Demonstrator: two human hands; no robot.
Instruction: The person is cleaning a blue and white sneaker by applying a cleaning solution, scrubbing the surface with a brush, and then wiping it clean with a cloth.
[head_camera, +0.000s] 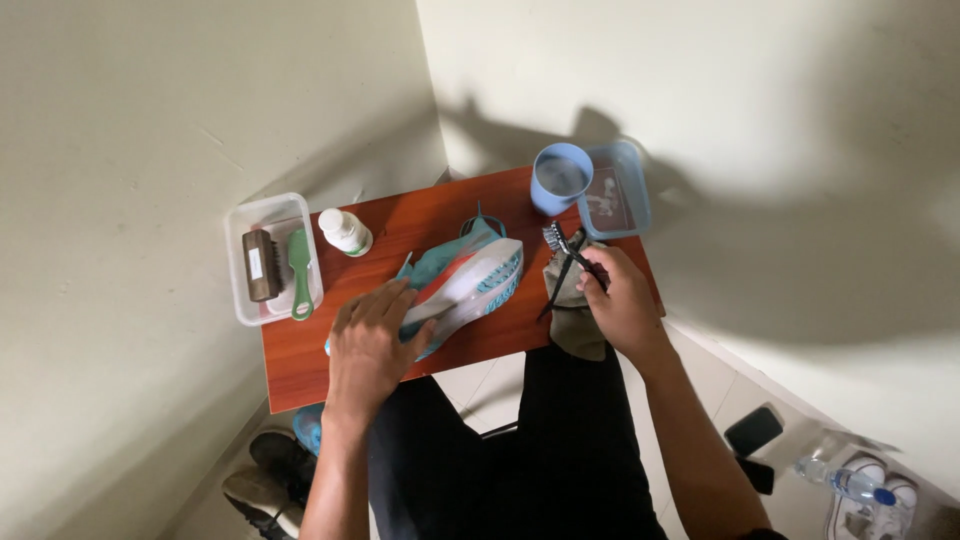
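I am logging left to right. A clear tray (238, 300) at the table's (300, 370) left end is holding two brushes; a white bottle (345, 231) is standing beside it. The left hand (368, 345) is lying flat and spread on the teal shoe (465, 280), sole up at table centre, pinning not clasping. The right hand (620, 300) is closing around a thin black brush (566, 262) over a grey cloth (572, 305). My judgement: keeping that pressure firm is steadying the sole for short strokes.

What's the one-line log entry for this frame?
left hand: pressing shoe on table | right hand: holding brush | cup behind
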